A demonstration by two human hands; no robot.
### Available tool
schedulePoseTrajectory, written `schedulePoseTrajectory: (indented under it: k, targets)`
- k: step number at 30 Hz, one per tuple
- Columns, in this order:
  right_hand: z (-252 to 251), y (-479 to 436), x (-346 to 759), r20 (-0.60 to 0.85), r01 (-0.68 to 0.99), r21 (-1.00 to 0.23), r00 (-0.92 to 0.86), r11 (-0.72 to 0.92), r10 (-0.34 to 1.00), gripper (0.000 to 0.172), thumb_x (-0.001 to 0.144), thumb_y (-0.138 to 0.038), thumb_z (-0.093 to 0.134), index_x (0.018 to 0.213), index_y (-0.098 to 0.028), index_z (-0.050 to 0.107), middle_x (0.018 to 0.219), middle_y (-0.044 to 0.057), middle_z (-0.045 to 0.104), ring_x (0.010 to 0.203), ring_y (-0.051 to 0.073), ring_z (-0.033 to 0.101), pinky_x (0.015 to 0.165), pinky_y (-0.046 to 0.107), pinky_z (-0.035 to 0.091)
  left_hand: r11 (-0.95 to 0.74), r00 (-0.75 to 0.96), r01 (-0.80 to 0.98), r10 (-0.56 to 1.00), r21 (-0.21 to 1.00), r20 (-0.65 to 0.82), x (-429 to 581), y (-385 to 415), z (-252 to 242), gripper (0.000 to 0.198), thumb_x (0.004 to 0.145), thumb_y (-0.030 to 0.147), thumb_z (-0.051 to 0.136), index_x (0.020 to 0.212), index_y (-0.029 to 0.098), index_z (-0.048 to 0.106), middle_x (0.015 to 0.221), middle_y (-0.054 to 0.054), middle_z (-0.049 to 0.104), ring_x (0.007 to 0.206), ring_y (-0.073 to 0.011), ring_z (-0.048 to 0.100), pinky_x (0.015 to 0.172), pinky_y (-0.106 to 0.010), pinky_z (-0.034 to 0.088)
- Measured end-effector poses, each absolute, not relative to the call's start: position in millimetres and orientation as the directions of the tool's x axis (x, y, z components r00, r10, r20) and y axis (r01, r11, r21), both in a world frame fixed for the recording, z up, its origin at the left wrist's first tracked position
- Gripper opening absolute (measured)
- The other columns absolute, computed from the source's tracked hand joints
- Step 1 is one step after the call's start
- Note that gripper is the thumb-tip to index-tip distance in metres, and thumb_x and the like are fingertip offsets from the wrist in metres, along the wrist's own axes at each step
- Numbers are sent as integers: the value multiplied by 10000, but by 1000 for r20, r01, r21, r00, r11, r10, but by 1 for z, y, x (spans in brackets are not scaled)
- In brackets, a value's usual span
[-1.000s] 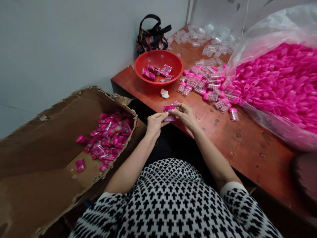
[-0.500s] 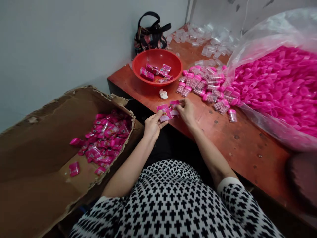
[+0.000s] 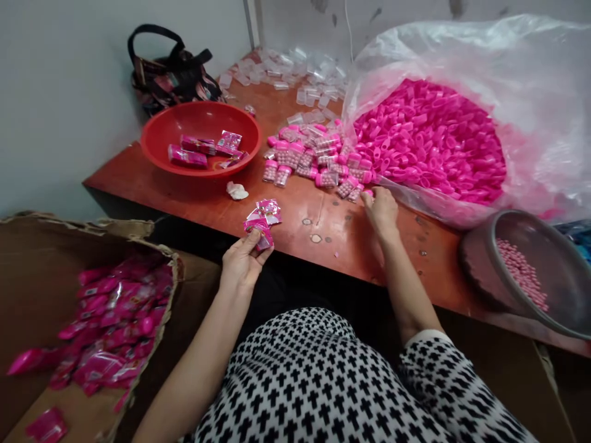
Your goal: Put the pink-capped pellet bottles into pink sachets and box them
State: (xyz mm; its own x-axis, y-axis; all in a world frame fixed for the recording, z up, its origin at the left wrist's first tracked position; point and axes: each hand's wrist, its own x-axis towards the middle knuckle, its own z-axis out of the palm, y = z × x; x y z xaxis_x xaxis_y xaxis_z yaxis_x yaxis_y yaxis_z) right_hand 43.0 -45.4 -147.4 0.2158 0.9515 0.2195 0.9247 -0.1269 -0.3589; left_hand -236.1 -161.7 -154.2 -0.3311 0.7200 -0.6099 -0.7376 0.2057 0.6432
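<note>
My left hand (image 3: 242, 261) pinches a shiny pink printed packet (image 3: 259, 234) at the front edge of the table. Just behind it, more pink packets (image 3: 269, 211) lie on the red-brown tabletop. At the right end of a pile of small clear bottles (image 3: 305, 161) with pink caps and pale pink beads, my right hand (image 3: 382, 212) has its fingers closed around one bottle (image 3: 368, 193). Only a bit of that bottle's pink cap shows; the fingers hide the rest.
A red bowl (image 3: 154, 144) holds several packets beside a black handbag (image 3: 180, 83). Clear empty containers (image 3: 318, 74) lie at the back. Right are a plastic bag (image 3: 392, 46) of pink caps and a bowl (image 3: 566, 280) of pink beads. A cardboard box (image 3: 178, 277) of filled packets stands left.
My right hand has left the packets and moved right to the bottle pile. My left hand keeps a packet; others now lie on the table. The view has swung right.
</note>
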Motion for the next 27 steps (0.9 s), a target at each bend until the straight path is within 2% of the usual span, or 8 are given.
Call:
schedulePoseTrajectory:
  k: [3, 5, 7, 10, 13, 15, 19, 27]
  targets:
    - [-147, -32, 76, 11, 935, -241, 269, -259, 963, 470, 822, -507, 481, 979, -96, 646, 1020, 223, 637, 936, 303, 591, 776, 388, 423, 218, -284, -776, 717, 592, -636, -226, -160, -157, 100, 805, 135, 605, 705, 141, 608, 628, 3, 640, 579, -115, 633, 568, -251, 560]
    - [-148, -28, 86, -92, 939, -242, 229, -244, 969, 414, 774, -498, 547, 887, -118, 666, 940, 187, 669, 891, 296, 609, 733, 363, 424, 215, -263, -800, 714, 560, -649, -221, -160, -159, 86, 811, 158, 605, 727, 140, 610, 643, -6, 647, 606, -126, 648, 599, -261, 564]
    - [-151, -33, 88, -83, 936, -279, 198, -213, 977, 348, 731, -460, 600, 822, -130, 662, 871, 153, 682, 854, 284, 616, 708, 346, 421, 200, -249, -825, 711, 528, -658, -216, -160, -159, 94, 816, 179, 607, 730, 141, 603, 648, -9, 652, 622, -131, 655, 646, -278, 567]
    - [-156, -58, 75, -7, 858, -492, 164, -146, 987, 335, 738, -469, 586, 807, -144, 626, 738, 94, 670, 719, 229, 617, 654, 323, 432, 211, -217, -848, 699, 486, -681, -208, -161, -157, 103, 825, 206, 602, 747, 139, 604, 666, -28, 664, 652, -144, 666, 703, -300, 559]
    - [-157, -97, 45, -95, 530, -842, 34, -99, 995, 342, 754, -511, 571, 816, -174, 575, 625, 17, 629, 525, 152, 564, 530, 273, 433, 216, -182, -865, 707, 454, -683, -201, -161, -155, 80, 822, 183, 600, 759, 136, 613, 698, -47, 676, 683, -153, 673, 719, -300, 549]
    - [-154, -125, 21, -136, 318, -942, -65, -108, 989, 329, 755, -511, 590, 794, -185, 561, 620, 2, 626, 470, 123, 534, 476, 250, 423, 202, -174, -880, 705, 429, -687, -198, -160, -156, 69, 807, 151, 612, 739, 137, 610, 689, -33, 670, 668, -141, 666, 734, -308, 547]
    - [-149, -172, -22, -162, 192, -974, -211, -121, 964, 301, 780, -489, 595, 876, -206, 563, 642, -7, 644, 456, 106, 538, 420, 222, 407, 152, -187, -906, 692, 394, -697, -196, -160, -158, 74, 763, 137, 665, 725, 153, 604, 691, 5, 659, 639, -108, 645, 759, -310, 545]
    - [-162, -196, -62, -119, 305, -951, -219, -48, 968, 335, 800, -494, 571, 974, -208, 561, 654, -11, 636, 494, 115, 559, 482, 245, 464, 128, -140, -934, 725, 333, -674, -189, -165, -155, 111, 785, 215, 660, 730, 139, 602, 690, -23, 653, 617, -108, 628, 660, -242, 523]
